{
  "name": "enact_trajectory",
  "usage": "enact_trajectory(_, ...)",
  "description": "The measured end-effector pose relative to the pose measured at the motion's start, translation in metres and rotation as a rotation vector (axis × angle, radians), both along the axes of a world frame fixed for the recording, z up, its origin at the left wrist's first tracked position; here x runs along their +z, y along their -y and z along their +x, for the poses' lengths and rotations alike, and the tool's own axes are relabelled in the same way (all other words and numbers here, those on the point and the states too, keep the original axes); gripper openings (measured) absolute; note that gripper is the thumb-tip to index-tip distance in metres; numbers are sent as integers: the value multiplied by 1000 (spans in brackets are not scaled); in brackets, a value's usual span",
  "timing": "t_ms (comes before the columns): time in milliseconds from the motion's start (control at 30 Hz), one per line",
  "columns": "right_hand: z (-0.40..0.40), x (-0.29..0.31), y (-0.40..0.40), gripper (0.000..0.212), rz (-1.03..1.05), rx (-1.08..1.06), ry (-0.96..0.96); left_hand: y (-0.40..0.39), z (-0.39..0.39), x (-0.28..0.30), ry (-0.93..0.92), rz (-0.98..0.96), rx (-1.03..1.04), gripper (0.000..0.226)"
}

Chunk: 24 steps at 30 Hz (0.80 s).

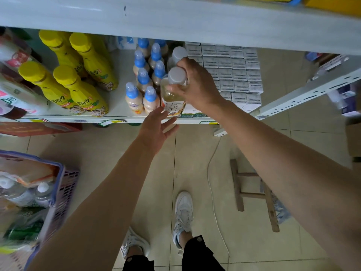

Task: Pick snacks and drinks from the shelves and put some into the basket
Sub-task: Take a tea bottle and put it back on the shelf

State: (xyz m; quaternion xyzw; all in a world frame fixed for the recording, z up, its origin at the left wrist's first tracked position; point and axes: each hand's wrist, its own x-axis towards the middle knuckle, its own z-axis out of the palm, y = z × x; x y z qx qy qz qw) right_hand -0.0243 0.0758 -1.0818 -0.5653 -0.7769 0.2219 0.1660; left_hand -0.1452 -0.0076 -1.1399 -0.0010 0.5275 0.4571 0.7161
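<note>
Right hand [197, 85] grips the tea bottle [172, 94] by its neck, mid-frame; left hand [156, 128] (fingers spread, holding nothing) waits below, likely to support it.

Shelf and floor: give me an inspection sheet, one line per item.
Surface: white shelf stocked with drinks.
Job's things: tea bottle at the shelf's front edge; purple basket on the left, already holding bottles and packets.
Clutter: yellow bottles, blue-capped bottles, white cartons.
Hands: right hand grips the tea bottle near its cap; left hand open beside its base.
Cables: white cord across the floor tiles.
Surroundings: wooden stool.
</note>
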Motion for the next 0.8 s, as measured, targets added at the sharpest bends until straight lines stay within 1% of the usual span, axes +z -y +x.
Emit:
enact_trajectory(33, 4, 1, 1, 54, 1, 18, -1, 2, -1, 0, -60, -4, -43, 34)
enact_trajectory(100, 10, 4, 2, 53, -4, 44, -1, 10, -3, -3, -253, 11, -175, 37)
enact_trajectory(167, 14, 10, 2, 56, -37, 62, -4, 20, -7, -9, -429, 49, -308, 46)
enact_trajectory(233, 16, 18, 1, 66, -96, 60, -23, 30, -14, -15, -509, 88, -404, 60)
enact_trajectory(300, 16, 26, -1, 77, -155, 62, -44, 38, -21, -19, -536, 130, -494, 79)
enact_trajectory(333, 16, 28, -2, 79, -179, 69, -53, 41, -24, -19, -526, 151, -534, 85)
enact_trajectory(433, 15, 36, -6, 78, -240, 73, -101, 50, -34, -17, -418, 211, -572, 91)
enact_trajectory(500, 15, 36, -7, 76, -279, 27, -177, 54, -40, -12, -371, 228, -582, 90)
enact_trajectory(600, 12, 33, -7, 83, -313, -71, -252, 57, -43, -4, -327, 236, -579, 88)
enact_trajectory(633, 11, 31, -5, 79, -316, -97, -261, 59, -43, -2, -307, 238, -577, 88)
enact_trajectory(700, 6, 31, 2, 62, -349, -150, -288, 65, -41, 5, -247, 247, -569, 86)
enact_trajectory(733, 5, 29, 7, 54, -388, -166, -323, 68, -40, 8, -206, 244, -560, 84)
enact_trajectory(800, 3, 24, 19, 45, -530, -215, -446, 75, -36, 15, -114, 247, -545, 78)
